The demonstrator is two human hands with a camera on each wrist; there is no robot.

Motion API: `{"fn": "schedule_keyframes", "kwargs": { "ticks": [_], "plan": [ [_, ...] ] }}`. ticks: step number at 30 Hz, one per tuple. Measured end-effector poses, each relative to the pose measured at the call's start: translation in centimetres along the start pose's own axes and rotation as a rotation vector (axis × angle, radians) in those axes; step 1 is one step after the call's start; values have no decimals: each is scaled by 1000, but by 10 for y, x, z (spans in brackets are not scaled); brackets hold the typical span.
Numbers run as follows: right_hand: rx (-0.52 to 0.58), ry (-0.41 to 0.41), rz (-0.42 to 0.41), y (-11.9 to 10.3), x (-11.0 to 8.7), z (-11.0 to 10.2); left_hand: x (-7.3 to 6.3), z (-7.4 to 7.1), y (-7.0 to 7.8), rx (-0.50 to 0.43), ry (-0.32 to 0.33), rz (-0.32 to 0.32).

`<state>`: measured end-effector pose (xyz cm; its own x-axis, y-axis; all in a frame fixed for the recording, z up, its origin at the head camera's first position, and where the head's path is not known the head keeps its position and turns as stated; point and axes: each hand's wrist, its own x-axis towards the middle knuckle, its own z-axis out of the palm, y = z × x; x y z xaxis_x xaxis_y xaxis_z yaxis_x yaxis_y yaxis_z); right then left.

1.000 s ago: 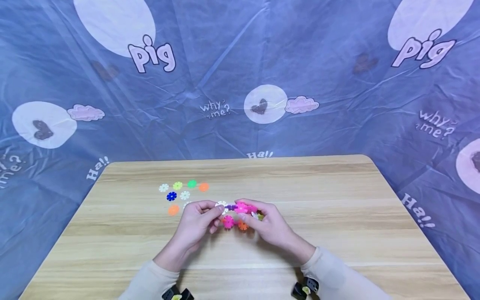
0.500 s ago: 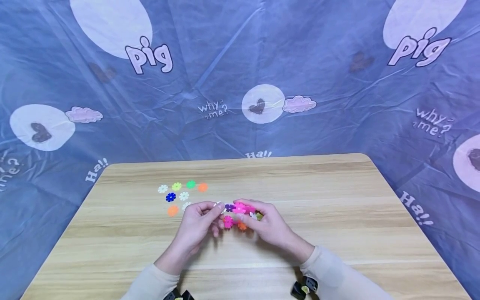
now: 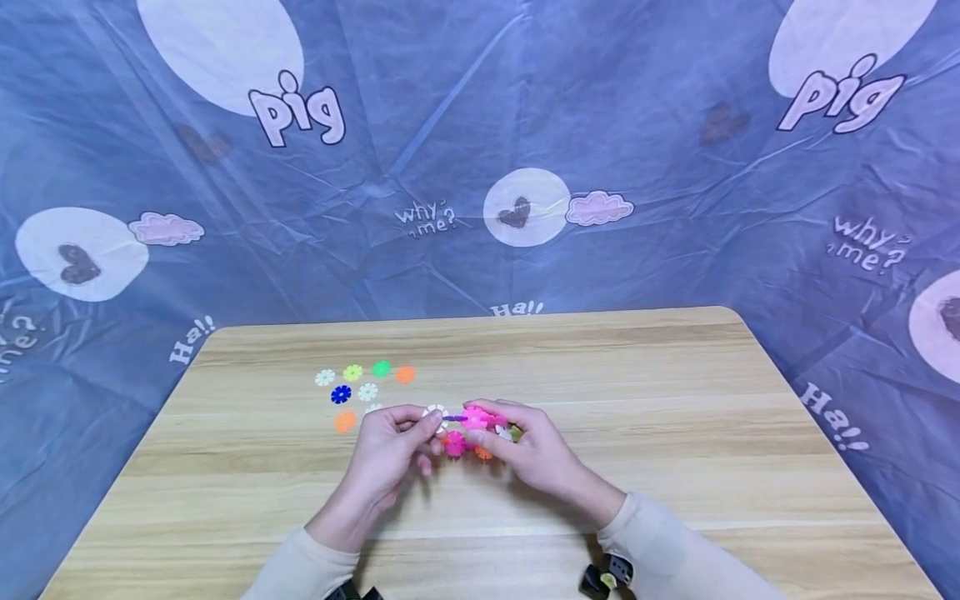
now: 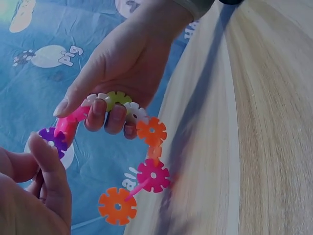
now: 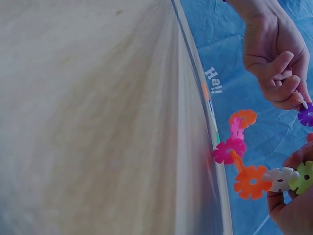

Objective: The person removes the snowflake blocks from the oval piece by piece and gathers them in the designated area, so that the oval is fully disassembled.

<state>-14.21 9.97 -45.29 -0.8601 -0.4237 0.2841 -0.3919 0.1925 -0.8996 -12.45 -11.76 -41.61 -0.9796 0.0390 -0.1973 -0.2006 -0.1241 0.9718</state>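
Observation:
Above the table, my right hand (image 3: 543,446) grips a curved chain of interlocking snowflake discs, its thumb on a bright pink disc (image 3: 476,417). My left hand (image 3: 390,450) pinches a white snowflake disc (image 3: 435,414) at the chain's left end, where it meets a purple disc (image 4: 53,142). In the left wrist view, yellow-green (image 4: 118,98) and white discs pass behind the right hand's curled fingers. From there the chain hangs down through an orange disc (image 4: 151,130) and a magenta disc (image 4: 153,175) to a loose orange end disc (image 4: 118,206).
Loose snowflake discs lie on the wooden table (image 3: 637,375) at the back left, among them a dark blue disc (image 3: 341,394), a green disc (image 3: 382,368) and an orange disc (image 3: 346,422). One white disc (image 3: 372,409) is partly hidden by the left hand. A printed blue cloth (image 3: 465,125) hangs behind.
The white disc has turned in my left fingers and shows its face again; the purple disc now appears edge-on. My left hand has shifted slightly left. The right hand keeps its grip.

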Motion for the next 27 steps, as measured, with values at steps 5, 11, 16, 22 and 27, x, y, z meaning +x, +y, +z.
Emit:
{"fn": "schedule_keyframes", "kwargs": {
  "ticks": [5,11,16,22,27],
  "plan": [
    [21,-24,10,-2,2,1,-2,2,1,36,54,51],
    [39,-52,26,-3,1,2,-2,3,1,99,67,78],
    [19,-35,25,-3,2,3,-3,3,2,161,35,86],
    [33,-30,39,-3,2,2,-3,0,0,142,6,74],
    [17,-24,48,-4,1,1,0,-4,-3,97,-12,43]
  ]
}}
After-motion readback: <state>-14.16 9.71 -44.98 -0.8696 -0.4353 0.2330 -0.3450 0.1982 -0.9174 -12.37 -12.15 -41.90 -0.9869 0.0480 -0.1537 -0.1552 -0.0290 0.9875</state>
